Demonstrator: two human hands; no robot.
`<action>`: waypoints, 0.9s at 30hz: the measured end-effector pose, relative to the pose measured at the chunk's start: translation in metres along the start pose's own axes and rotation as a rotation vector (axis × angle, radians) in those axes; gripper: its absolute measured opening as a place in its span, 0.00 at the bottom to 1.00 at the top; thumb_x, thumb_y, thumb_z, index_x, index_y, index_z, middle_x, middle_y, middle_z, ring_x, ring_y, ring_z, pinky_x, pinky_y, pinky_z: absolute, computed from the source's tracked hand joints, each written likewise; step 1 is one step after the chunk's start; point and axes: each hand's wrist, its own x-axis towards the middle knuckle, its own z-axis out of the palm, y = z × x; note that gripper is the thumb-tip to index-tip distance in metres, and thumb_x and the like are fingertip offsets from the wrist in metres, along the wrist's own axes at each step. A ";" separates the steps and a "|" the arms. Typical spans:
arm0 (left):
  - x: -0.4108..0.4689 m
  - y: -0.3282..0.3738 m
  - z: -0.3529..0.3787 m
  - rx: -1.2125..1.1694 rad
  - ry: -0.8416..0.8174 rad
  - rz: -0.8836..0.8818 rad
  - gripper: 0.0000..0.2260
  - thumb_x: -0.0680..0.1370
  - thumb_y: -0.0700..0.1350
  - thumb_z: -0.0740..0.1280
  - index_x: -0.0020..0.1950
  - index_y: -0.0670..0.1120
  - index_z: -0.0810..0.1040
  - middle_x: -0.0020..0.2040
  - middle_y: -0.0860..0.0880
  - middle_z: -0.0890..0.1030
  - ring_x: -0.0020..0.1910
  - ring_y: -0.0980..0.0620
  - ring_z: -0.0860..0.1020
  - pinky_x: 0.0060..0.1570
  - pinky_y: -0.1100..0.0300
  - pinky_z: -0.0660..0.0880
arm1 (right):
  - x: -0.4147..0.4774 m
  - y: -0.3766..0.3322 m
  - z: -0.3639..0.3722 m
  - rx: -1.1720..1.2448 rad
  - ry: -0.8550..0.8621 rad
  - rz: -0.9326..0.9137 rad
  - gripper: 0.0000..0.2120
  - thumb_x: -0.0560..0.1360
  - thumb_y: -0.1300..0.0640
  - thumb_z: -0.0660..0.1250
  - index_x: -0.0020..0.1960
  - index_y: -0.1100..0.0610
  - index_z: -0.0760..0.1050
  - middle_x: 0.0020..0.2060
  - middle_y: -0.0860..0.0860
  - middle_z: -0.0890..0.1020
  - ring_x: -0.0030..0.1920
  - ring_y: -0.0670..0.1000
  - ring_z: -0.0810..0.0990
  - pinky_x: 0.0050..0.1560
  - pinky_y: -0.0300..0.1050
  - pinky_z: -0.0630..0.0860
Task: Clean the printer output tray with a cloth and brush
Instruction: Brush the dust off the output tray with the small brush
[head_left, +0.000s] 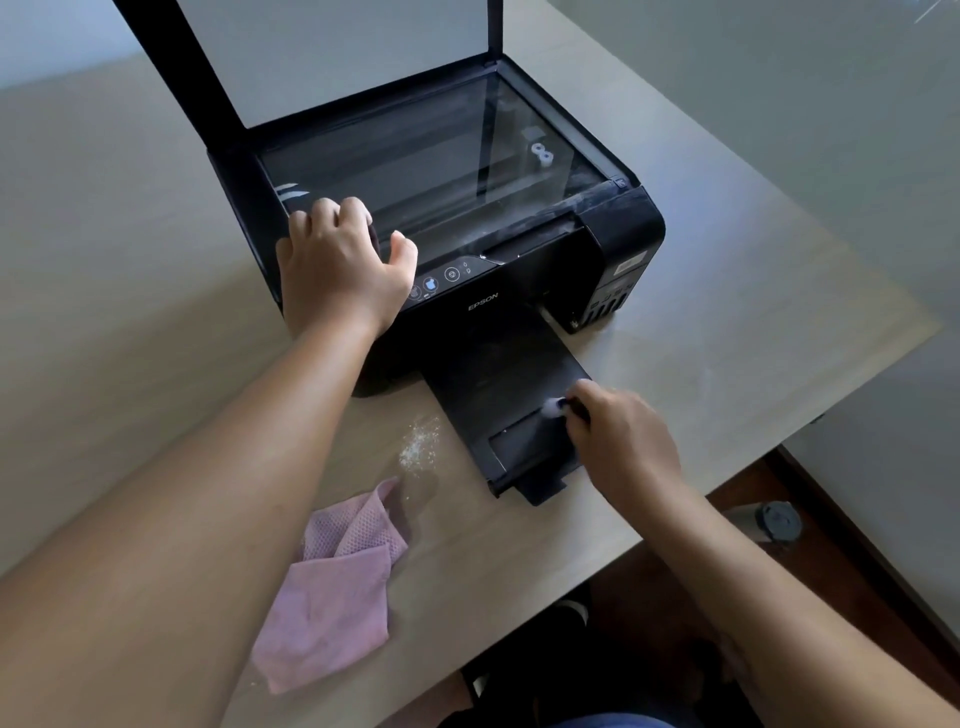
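Observation:
A black printer (618, 228) stands on the table with its scanner lid raised. Its black output tray (498, 395) is pulled out toward me. My right hand (621, 441) grips a small brush (558, 406) whose pale bristles touch the tray's right side. My left hand (340, 265) rests on the printer's front left corner, fingers curled over the edge of the glass. A pink cloth (332, 587) lies crumpled on the table to the left of the tray, with neither hand on it.
White dust (418, 447) is scattered on the beige table (701, 353) just left of the tray. The table's near edge runs close under the tray's end. A second table (893, 467) stands to the right, with dark floor between.

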 end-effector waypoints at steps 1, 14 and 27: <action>0.000 0.000 0.000 0.003 -0.001 0.000 0.18 0.76 0.59 0.58 0.51 0.45 0.74 0.52 0.44 0.75 0.55 0.40 0.70 0.56 0.48 0.65 | 0.000 0.005 0.000 0.007 -0.019 0.016 0.06 0.79 0.58 0.62 0.46 0.59 0.74 0.36 0.55 0.79 0.37 0.59 0.74 0.34 0.54 0.72; 0.001 0.000 -0.003 -0.010 -0.008 -0.002 0.17 0.76 0.58 0.58 0.51 0.45 0.74 0.52 0.44 0.75 0.55 0.40 0.70 0.56 0.48 0.65 | 0.008 0.024 -0.026 0.071 -0.074 0.135 0.13 0.78 0.47 0.63 0.41 0.55 0.74 0.32 0.52 0.79 0.34 0.56 0.77 0.33 0.48 0.74; 0.001 0.001 -0.004 -0.005 -0.024 -0.011 0.17 0.76 0.58 0.59 0.51 0.46 0.74 0.53 0.44 0.75 0.56 0.40 0.70 0.58 0.48 0.65 | 0.012 -0.007 -0.003 0.286 -0.280 0.050 0.15 0.74 0.45 0.64 0.43 0.57 0.78 0.35 0.53 0.80 0.35 0.55 0.77 0.32 0.48 0.72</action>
